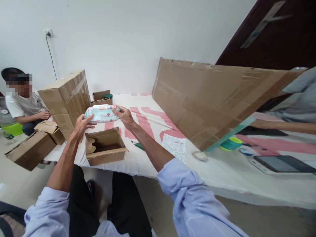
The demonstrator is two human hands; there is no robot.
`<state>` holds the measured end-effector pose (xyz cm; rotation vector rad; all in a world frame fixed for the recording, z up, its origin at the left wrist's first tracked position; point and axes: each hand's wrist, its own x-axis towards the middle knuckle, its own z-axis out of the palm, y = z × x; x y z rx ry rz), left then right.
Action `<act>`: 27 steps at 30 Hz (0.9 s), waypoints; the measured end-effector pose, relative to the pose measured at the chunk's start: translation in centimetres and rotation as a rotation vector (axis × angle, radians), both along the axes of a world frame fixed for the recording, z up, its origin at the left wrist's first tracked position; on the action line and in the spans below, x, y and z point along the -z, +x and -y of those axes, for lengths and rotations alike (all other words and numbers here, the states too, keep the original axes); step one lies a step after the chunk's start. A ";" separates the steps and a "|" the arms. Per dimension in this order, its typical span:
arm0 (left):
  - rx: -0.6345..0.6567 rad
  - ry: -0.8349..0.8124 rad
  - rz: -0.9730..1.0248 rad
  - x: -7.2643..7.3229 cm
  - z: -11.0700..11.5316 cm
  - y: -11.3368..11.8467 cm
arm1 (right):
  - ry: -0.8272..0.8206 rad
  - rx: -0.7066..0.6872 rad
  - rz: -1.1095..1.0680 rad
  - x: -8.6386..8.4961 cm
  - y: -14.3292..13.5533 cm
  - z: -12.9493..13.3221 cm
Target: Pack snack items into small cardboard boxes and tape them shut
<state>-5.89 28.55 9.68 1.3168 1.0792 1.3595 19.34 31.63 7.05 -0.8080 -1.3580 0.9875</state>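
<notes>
A light-blue and white soft pack with a pink and orange pattern [105,114] is held up flat-side towards me above the table. My left hand [83,124] grips its left end, thumb on the front. At the right end, my right hand [123,116] pinches it between thumb and fingers. Below the pack an open cardboard box [106,156] stands near the table's front edge, its inside dark. A green, pointed object [139,145] lies right of the box, partly behind my right forearm.
Tall taped cartons [66,102] stand at the left, smaller boxes [33,149] beside them. A large cardboard panel [209,98] leans across the table [222,177]. A patterned sheet [174,146] and a phone-like device [281,163] lie rightward. A person [24,105] sits left; another person's arm [283,125] reaches in right.
</notes>
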 end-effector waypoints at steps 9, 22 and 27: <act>0.150 0.160 0.108 -5.5 1.5 0.9 | 0.442 0.013 0.142 -4.8 1.9 1.8; -0.225 0.072 0.042 1.6 -5.1 -1.0 | -0.179 -0.132 0.366 6.9 1.5 3.5; -0.292 -0.076 -0.089 6.3 -9.1 -1.3 | -0.224 -0.173 0.358 6.5 2.5 5.3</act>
